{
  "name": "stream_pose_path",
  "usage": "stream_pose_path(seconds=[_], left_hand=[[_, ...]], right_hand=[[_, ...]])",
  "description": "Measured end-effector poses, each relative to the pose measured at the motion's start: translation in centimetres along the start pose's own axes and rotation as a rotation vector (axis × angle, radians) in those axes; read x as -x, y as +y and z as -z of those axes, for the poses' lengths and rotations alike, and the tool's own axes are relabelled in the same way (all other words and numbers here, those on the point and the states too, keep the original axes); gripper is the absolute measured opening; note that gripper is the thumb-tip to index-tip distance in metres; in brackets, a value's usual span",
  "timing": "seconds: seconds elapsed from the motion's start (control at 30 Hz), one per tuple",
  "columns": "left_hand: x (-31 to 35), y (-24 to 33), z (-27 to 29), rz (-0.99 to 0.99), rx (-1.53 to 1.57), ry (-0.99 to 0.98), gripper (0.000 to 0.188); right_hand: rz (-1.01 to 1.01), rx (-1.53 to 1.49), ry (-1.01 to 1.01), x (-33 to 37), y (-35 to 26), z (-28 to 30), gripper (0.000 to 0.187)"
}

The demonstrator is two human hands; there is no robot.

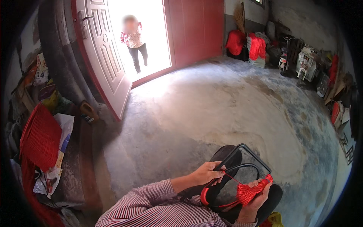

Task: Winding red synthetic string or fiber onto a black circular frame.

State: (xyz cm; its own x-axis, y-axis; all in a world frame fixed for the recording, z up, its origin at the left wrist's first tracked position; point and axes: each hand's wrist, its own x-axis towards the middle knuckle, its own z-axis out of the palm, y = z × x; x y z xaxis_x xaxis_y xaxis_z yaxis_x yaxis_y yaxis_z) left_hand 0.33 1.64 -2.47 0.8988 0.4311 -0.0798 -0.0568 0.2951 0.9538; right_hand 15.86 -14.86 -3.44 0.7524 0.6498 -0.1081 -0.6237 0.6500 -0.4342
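Observation:
A bright red tassel [247, 193] lies in my right hand [258, 198], its fingers curled around the bundle and its strands fanning toward the left. From the tassel a thin red thread [233, 178] runs up to my left hand [208, 173], which is closed with the thread at its fingertips. Beside both hands, over my lap, is a dark bent-tube frame [254, 154]. Red wrapping [204, 196] covers its lower left part. My left fingers overlap the frame's side; whether they grip it too is hidden.
On the left, a bundle of red strands [41, 137] rests by white bags. A door [104, 49] stands ajar with a person [134, 39] in the bright doorway. Bikes [304, 64] and red-draped piles [257, 47] line the far right wall. A yellow bag [275, 219] sits near my right knee.

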Motion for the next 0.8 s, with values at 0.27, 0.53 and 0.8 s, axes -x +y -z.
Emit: stream_pose_path(seconds=[0.27, 0.53, 0.8], left_hand=[[0.2, -0.8, 1.6, -0.022, 0.02, 0.136, 0.009], [-0.6, -0.2, 0.4, -0.505, -0.594, 0.06, 0.02], [-1.3, 1.5, -2.4, -0.461, -0.617, -0.158, 0.052]], right_hand=[[0.14, 0.092, 0.211, -1.5, -1.8, 1.8, 0.032], [-0.233, 0.642, -0.419, 1.5, -0.7, -3.9, 0.065], [-0.036, 0.999, -0.353, -1.6, -0.5, -4.4, 0.032]])
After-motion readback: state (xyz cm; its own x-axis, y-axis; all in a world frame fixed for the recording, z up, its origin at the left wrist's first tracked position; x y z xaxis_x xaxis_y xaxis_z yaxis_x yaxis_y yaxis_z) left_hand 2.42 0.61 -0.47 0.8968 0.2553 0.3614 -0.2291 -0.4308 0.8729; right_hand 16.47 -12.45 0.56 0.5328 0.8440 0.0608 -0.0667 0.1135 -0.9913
